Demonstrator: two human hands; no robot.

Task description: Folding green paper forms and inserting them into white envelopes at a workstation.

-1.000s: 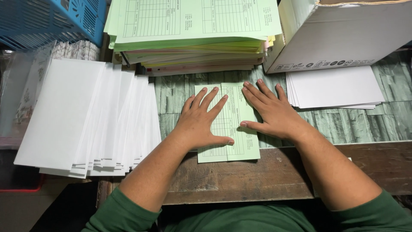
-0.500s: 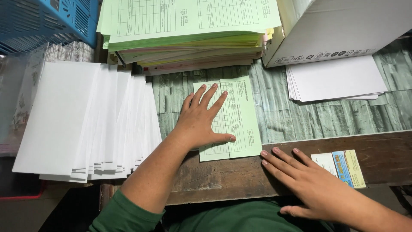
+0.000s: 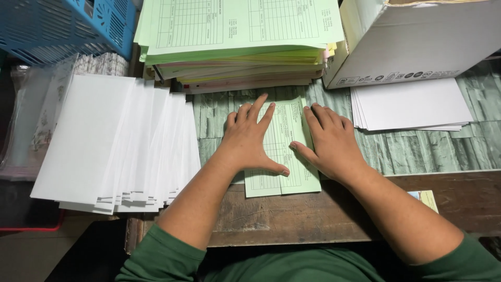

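Right hand [image 3: 334, 143] back beside left hand [image 3: 250, 138], flat on green form [image 3: 284, 156].

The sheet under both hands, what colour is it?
Pale green sheet, printed with a table grid; seen in the head view.

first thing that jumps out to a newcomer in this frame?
Both hands pressed flat on a pale green printed form at centre: left hand and right hand. Behind them sits a thick stack of green forms; a fanned row of white paper envelopes fills the left.
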